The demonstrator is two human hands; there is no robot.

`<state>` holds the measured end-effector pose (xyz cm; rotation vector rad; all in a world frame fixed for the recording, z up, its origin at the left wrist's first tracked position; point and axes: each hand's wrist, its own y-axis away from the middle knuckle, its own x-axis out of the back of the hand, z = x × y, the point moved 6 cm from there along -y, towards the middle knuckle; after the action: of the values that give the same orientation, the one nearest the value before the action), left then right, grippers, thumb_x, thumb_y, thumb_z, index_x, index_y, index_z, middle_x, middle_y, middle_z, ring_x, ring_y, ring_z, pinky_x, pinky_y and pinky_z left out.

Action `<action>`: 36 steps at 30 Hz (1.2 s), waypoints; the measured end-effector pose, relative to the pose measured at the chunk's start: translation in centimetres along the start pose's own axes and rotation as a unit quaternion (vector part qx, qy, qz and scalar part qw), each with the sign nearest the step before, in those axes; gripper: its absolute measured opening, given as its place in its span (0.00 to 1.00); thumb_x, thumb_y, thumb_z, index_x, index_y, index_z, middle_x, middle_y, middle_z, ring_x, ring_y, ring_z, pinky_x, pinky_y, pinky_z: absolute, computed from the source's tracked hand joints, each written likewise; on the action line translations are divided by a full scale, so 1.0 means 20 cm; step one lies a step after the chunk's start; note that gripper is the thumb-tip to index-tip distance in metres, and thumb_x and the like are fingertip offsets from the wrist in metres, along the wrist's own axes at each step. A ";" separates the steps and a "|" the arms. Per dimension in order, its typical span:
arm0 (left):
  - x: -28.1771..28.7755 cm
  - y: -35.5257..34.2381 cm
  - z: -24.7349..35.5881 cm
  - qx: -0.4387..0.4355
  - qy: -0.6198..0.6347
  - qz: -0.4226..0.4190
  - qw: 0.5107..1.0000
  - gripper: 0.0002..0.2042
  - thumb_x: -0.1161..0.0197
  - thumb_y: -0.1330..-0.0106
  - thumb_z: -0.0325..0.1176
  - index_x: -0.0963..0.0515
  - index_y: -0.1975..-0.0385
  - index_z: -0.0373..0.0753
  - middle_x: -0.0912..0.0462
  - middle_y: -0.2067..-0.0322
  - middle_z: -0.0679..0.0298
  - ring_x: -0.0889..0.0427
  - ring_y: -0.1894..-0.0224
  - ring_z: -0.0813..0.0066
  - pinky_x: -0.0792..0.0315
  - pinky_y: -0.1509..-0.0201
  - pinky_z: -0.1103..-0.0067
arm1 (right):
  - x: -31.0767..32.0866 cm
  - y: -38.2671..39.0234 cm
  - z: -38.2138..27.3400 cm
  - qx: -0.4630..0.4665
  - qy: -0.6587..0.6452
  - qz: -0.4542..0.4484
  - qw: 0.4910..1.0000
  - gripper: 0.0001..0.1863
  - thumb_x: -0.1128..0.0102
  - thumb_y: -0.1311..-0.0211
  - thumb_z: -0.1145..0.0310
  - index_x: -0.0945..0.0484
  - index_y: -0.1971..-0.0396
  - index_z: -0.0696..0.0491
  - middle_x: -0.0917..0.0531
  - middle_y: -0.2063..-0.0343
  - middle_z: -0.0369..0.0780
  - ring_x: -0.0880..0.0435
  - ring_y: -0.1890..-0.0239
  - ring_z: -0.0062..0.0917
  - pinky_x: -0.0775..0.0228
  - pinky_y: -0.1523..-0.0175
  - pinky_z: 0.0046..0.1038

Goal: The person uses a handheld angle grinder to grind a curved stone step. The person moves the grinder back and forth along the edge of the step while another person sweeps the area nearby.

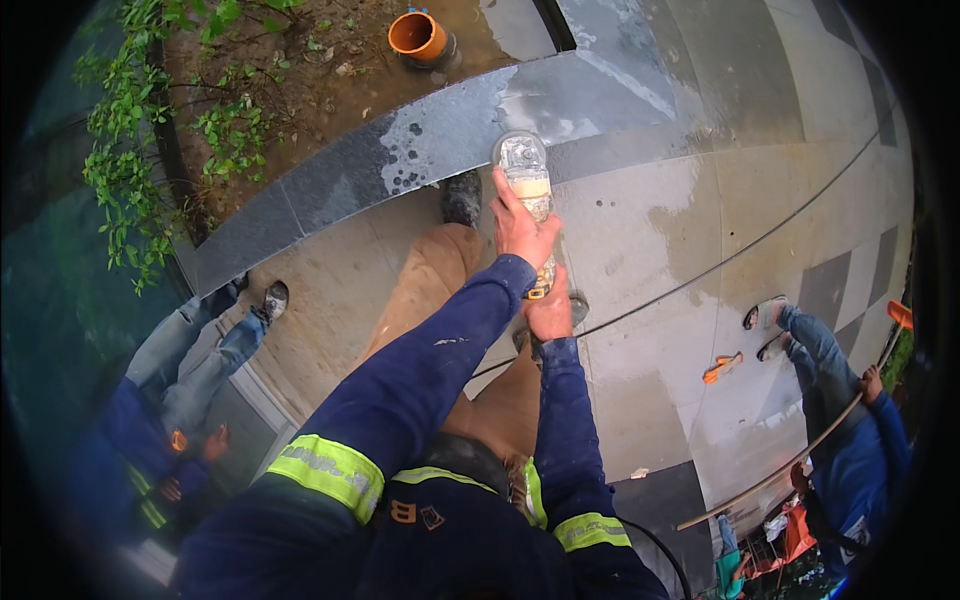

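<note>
My left hand (pixel 522 228) is closed round the front body of a dust-covered grinder (pixel 531 192). Its head lies over the edge of the planter's wet stone ledge (pixel 430 150). Lower down, my right hand (pixel 548 314) grips the rear of the same tool. A dark cable (pixel 650 306) crosses the paving behind my wrists. My dusty boot (pixel 462 198) shows below the ledge, left of the tool.
The planter holds muddy soil, plants (pixel 130 180) and an orange pipe (pixel 416 36). One person (pixel 160 440) is at the left; another (pixel 848 440) at the right grips a long wooden handle (pixel 740 490). Orange objects (pixel 718 371) lie on the paving (pixel 650 240).
</note>
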<state>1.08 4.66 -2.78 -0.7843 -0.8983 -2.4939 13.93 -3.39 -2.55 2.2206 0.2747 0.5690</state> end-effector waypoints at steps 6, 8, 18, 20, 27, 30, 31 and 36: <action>0.00 0.06 -0.03 0.020 -0.006 -0.005 1.000 0.55 0.31 0.50 0.34 0.69 0.28 0.43 0.38 0.48 0.38 0.27 0.51 0.37 0.30 0.45 0.58 | 0.00 0.05 0.03 -0.008 -0.009 -0.005 1.000 0.46 0.29 0.65 0.76 0.39 0.39 0.51 0.17 0.60 0.49 0.16 0.57 0.41 0.27 0.50 0.37; -0.03 0.03 0.01 0.005 0.017 -0.012 1.000 0.56 0.31 0.51 0.34 0.69 0.28 0.43 0.38 0.49 0.38 0.27 0.51 0.37 0.30 0.45 0.58 | 0.03 0.01 0.04 -0.012 -0.010 0.007 1.000 0.47 0.29 0.66 0.76 0.39 0.39 0.51 0.17 0.59 0.48 0.16 0.56 0.41 0.26 0.50 0.36; -0.08 0.09 0.01 0.009 0.000 -0.020 1.000 0.55 0.32 0.50 0.34 0.69 0.28 0.43 0.37 0.49 0.39 0.27 0.51 0.38 0.29 0.46 0.58 | 0.06 0.05 0.12 -0.055 -0.025 -0.014 0.998 0.48 0.28 0.65 0.76 0.41 0.38 0.50 0.17 0.59 0.50 0.17 0.55 0.43 0.26 0.49 0.37; -0.10 0.08 0.03 -0.010 0.010 -0.015 1.000 0.56 0.32 0.50 0.34 0.69 0.28 0.43 0.37 0.49 0.39 0.27 0.51 0.38 0.29 0.45 0.58 | 0.07 0.01 0.14 -0.035 -0.009 0.001 0.999 0.47 0.28 0.65 0.76 0.40 0.38 0.51 0.17 0.59 0.50 0.17 0.55 0.43 0.26 0.49 0.37; -0.08 0.09 0.01 0.014 -0.015 0.002 1.000 0.56 0.31 0.51 0.34 0.69 0.28 0.43 0.37 0.48 0.39 0.27 0.51 0.37 0.29 0.46 0.58 | 0.07 0.02 0.11 -0.028 -0.003 -0.023 0.999 0.47 0.27 0.65 0.75 0.40 0.38 0.53 0.17 0.60 0.51 0.17 0.56 0.44 0.26 0.50 0.37; -0.14 0.08 0.07 0.011 -0.001 -0.007 1.000 0.56 0.31 0.50 0.34 0.69 0.28 0.44 0.38 0.48 0.38 0.26 0.51 0.37 0.29 0.46 0.58 | 0.15 -0.02 0.11 0.016 -0.016 0.010 1.000 0.48 0.27 0.66 0.75 0.40 0.38 0.54 0.17 0.60 0.52 0.17 0.55 0.44 0.26 0.49 0.37; -0.16 0.07 0.10 0.008 0.007 -0.009 1.000 0.56 0.31 0.50 0.33 0.69 0.28 0.44 0.38 0.48 0.38 0.26 0.51 0.38 0.28 0.46 0.58 | 0.17 -0.05 0.13 -0.004 -0.008 0.000 1.000 0.49 0.28 0.65 0.76 0.41 0.36 0.55 0.17 0.59 0.52 0.17 0.55 0.45 0.26 0.49 0.37; -0.32 0.01 0.25 0.013 0.036 -0.071 0.997 0.56 0.32 0.50 0.34 0.71 0.28 0.43 0.39 0.47 0.38 0.27 0.50 0.38 0.29 0.44 0.58 | 0.31 -0.15 0.12 -0.008 -0.015 0.042 0.999 0.47 0.31 0.62 0.78 0.41 0.36 0.55 0.17 0.60 0.51 0.17 0.56 0.42 0.26 0.49 0.36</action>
<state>8.00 8.82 -3.50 -0.6389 -0.9896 -2.6086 20.51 -0.77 -4.32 2.2309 0.1609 0.5797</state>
